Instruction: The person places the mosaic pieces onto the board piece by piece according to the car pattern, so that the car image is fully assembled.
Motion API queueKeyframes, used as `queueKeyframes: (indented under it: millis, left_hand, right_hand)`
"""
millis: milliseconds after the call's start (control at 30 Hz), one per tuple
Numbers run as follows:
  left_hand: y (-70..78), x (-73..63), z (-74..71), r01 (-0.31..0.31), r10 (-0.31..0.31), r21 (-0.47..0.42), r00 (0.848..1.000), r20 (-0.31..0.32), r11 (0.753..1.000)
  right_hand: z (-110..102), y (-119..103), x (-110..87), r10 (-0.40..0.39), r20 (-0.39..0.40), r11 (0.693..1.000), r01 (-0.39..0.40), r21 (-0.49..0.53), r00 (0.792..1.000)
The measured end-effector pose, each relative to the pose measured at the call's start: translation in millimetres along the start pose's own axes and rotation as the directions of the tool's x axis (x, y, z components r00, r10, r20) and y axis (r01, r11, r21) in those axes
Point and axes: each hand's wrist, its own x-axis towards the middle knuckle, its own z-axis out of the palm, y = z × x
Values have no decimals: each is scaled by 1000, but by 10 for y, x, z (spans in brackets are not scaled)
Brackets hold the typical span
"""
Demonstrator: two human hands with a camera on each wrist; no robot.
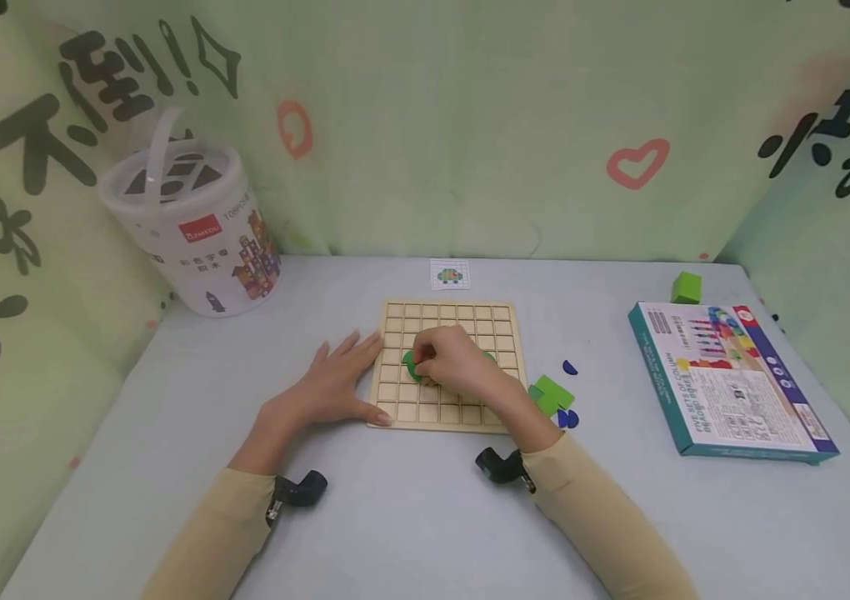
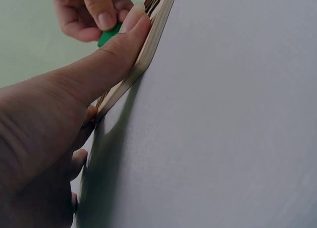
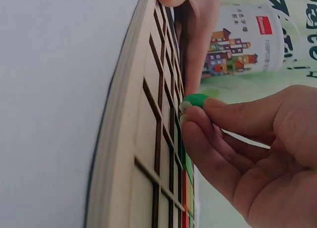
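A square wooden grid board (image 1: 447, 418) lies on the table. My left hand (image 1: 335, 383) spreads its fingers along the board's left side, with the thumb resting on the near left corner. Over the board's middle, my right hand (image 1: 455, 358) pinches a green piece (image 3: 196, 99) between thumb and fingers, low against the grid. Seen edge-on in the right wrist view, red pieces (image 3: 185, 198) and other coloured ones sit in the board's cells. In the head view my right hand hides most of them.
Light green blocks (image 1: 554, 392) and small blue half-round pieces (image 1: 572, 419) lie right of the board. A small picture card (image 1: 450, 274) is behind it. A white bucket (image 1: 192, 233) stands back left; a flat box (image 1: 740, 383) and a green block (image 1: 687, 287) lie right.
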Motion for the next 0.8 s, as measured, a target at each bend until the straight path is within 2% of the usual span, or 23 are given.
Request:
queueKeyframes:
  millis: [100,267,367,600,800]
  left_hand:
    - [7,12,5,-7,7,2,1000,1,1000]
    - [16,18,-3,-11,11,3,1000,-3,1000]
    - [22,13,-13,-11,11,5,1000,-3,1000]
    - [30,0,-31,-4,4,3,1000,-1,1000]
    - [11,-1,-10,10,-10,1,1000,-2,1000]
  right_hand:
    - [60,-11,29,2,-19,1000,-2,-25,1000]
    - [143,1,70,-51,-88,986,37,-160,995]
    - [179,-3,76,-71,-100,974,48,-221,992]
    - [197,-19,71,-62,-95,970,37,-242,994]
    - [110,55,37,-35,-96,968,10,-249,995]
